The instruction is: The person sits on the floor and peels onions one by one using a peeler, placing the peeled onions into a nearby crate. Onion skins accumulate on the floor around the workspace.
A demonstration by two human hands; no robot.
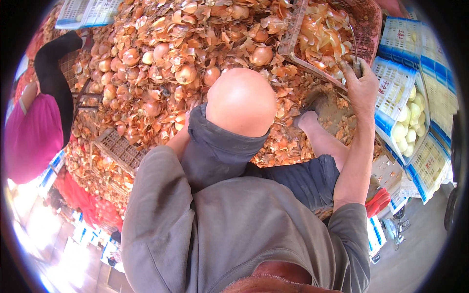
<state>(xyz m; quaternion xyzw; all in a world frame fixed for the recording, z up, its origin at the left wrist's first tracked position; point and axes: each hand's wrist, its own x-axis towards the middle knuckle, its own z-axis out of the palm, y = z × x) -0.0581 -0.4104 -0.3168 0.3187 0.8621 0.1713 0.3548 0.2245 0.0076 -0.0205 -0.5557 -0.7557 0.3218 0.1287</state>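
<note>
My right hand [357,75] grips a thin curved metal blade [353,40], probably a knife, at the near side of a red plastic crate [366,22]. Loose onion skins [322,33] fill much of that crate. My left hand is mostly hidden behind my raised knee; a small part of it [187,115] shows beside the onion heap, and what it holds cannot be seen. Around and beyond the knee spreads a heap of unpeeled onions [186,74] and loose papery skins.
Blue and white plastic baskets, one holding peeled onions [410,121], stand at the right. A brown plastic crate [121,148] lies to the left. A person in a pink top [34,139] is at the far left. My bare foot [307,119] rests among skins.
</note>
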